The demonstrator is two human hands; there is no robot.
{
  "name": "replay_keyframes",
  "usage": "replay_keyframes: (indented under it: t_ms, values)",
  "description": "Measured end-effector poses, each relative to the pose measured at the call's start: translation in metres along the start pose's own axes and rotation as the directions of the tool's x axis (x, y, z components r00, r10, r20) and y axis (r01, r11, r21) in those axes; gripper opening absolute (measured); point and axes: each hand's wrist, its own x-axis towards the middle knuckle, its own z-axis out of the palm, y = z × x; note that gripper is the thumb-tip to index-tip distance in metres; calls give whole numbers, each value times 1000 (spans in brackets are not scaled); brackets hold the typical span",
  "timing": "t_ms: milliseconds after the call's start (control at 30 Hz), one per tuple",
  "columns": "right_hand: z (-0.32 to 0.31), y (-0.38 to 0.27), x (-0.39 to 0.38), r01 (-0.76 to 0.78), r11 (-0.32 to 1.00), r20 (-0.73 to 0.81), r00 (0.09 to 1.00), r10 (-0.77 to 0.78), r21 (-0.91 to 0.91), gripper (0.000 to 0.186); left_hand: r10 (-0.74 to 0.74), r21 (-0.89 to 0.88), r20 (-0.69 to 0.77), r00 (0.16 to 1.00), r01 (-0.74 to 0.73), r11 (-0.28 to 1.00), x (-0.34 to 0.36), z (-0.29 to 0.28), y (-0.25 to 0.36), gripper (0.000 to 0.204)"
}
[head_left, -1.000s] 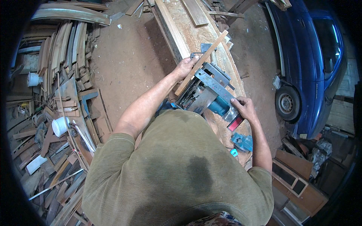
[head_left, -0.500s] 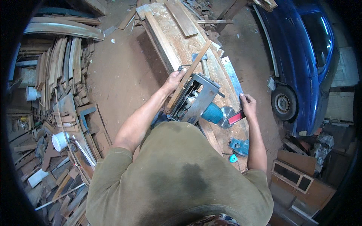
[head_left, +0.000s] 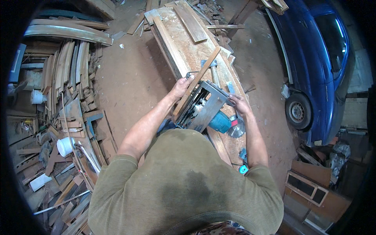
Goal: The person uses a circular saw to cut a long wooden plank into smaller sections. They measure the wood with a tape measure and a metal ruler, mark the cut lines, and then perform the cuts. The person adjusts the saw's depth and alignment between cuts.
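Observation:
A power tool with a grey steel base [head_left: 211, 102] and a teal motor housing [head_left: 220, 122] stands tilted against my body; its underside shows slots and metal parts. A long wooden strip [head_left: 200, 76] lies along its left edge. My left hand [head_left: 181, 87] is closed around that strip, beside a bent dark metal rod [head_left: 191, 73]. My right hand [head_left: 239, 104] grips a try square by its steel blade [head_left: 230, 87], close to the base's right edge. The square's red handle [head_left: 234, 123] shows below the hand, over a round grey disc [head_left: 237, 131]. The right fingertips are partly hidden.
The sawdust-covered workbench [head_left: 172, 33] carries a loose board [head_left: 190, 24], a hammer-like tool [head_left: 214, 70], a teal tape measure [head_left: 243, 169] and a blue tool part [head_left: 243, 154]. Timber is stacked at left [head_left: 64, 68]. A blue car [head_left: 319, 84] stands at right.
My right hand has moved left and up with the try square, from the bench's right side to the steel base. My left hand stays on the wooden strip. The view has shifted slightly.

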Motion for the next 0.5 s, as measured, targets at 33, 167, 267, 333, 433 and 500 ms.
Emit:
replay_keyframes:
  t_ms: [33, 167, 267, 333, 433, 500]
  values:
    - [11, -3, -1, -7, 985, 122, 992, -14, 173, 42, -13, 0, 25, 1000, 13, 1000, 5, -6, -3, 36]
    - [34, -5, -3, -81, 824, 395, 901, -181, 561, 40, -22, -4, 43, 999, 22, 1000, 8, -4, -3, 36]
    - [34, 0, -4, -66, 802, 392, 894, -217, 593, 41, -57, 4, 82, 995, 57, 998, 13, -13, -6, 35]
    - [37, -5, -11, -33, 807, 387, 889, -246, 589, 41, -62, 13, 78, 995, 61, 998, 13, -16, -8, 35]
    - [41, -7, -17, -1, 817, 367, 894, -257, 576, 39, -46, 17, 44, 998, 45, 999, 15, -17, -11, 35]
    - [41, -4, -11, -42, 816, 338, 921, -192, 577, 35, -42, 9, 31, 999, 42, 999, 15, -13, -10, 35]
